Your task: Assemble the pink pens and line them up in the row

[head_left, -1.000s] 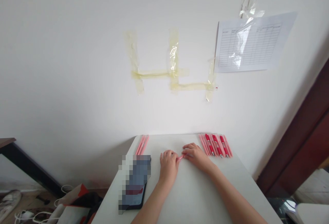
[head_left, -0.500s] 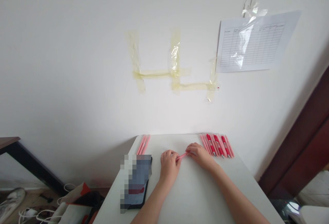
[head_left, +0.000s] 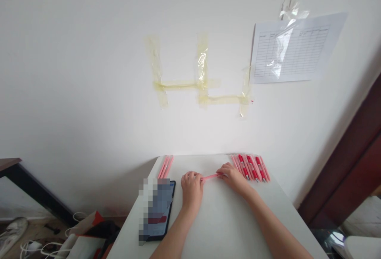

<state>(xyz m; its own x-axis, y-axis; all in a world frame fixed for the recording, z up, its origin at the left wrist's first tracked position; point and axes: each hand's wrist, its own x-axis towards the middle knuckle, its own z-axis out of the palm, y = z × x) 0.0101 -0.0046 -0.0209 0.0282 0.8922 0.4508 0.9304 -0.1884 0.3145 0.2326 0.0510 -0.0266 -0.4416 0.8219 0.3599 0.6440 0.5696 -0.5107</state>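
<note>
Left hand (head_left: 192, 189) and right hand (head_left: 233, 176) pinch opposite ends of one pink pen (head_left: 210, 177).
It sits over the middle of the table (head_left: 226, 219), in neither group: a few pink pens (head_left: 168, 167) lie at the far left, a fuller row of pink and red pens (head_left: 251, 167) at the far right. Work looks partway; this pen is not yet set down.

Bare hands (head_left: 192, 189) and bare forearms (head_left: 264, 220)
</note>
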